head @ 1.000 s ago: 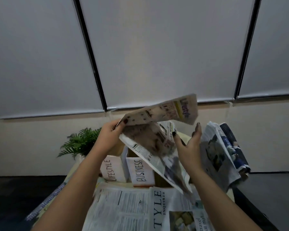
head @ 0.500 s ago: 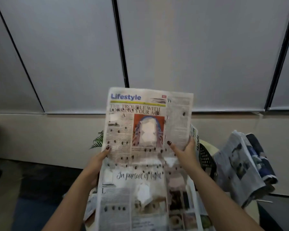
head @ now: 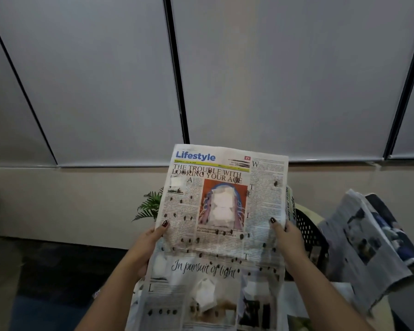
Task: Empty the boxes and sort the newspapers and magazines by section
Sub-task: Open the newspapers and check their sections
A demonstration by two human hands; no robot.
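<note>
I hold a Lifestyle newspaper section (head: 215, 235) upright and unfolded in front of me, its front page facing me. My left hand (head: 146, 247) grips its left edge, thumb on the page. My right hand (head: 287, 242) grips the right edge the same way. A second paper with a "Sports" strip (head: 290, 206) peeks out behind the right edge. The labelled boxes are hidden behind the page.
Several crumpled newspapers (head: 368, 244) hang over something at the right. A dark perforated chair back (head: 308, 235) stands behind my right hand. A green fern (head: 148, 206) shows left of the page. The wall and window blinds (head: 225, 80) fill the background.
One second ago the folded paper was being opened above the Lifestyle and Business boxes. Now it is spread upright in both hands, and my view has swung left and up.
</note>
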